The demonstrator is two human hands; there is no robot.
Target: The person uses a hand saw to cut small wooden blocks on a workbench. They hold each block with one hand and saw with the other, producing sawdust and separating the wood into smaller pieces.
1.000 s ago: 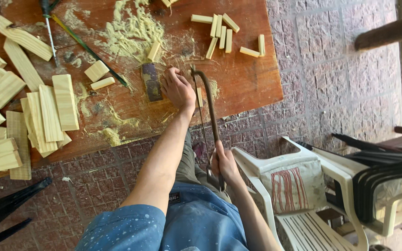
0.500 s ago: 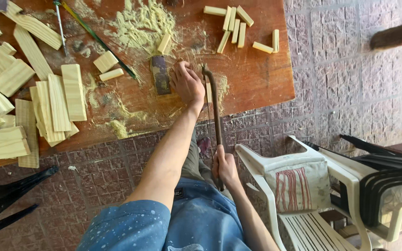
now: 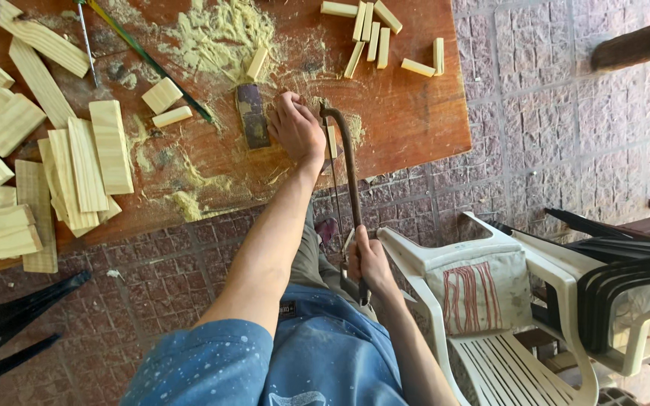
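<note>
While sawdust lies, curved hacksaw point(image 3: 347, 173), pine strip point(image 3: 330, 141)

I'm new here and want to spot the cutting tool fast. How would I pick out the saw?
Start at the brown wooden table strewn with sawdust and pale wood blocks. At its near edge, the left hand presses down a small piece; right beside it runs the saw, its handle in the right hand. It is the only dark, curved metal frame among pale straight wood.

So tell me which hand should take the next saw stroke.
Probably the right hand: it grips the handle of the hacksaw. The left hand is pressed on the wood strip at the table edge.
</note>
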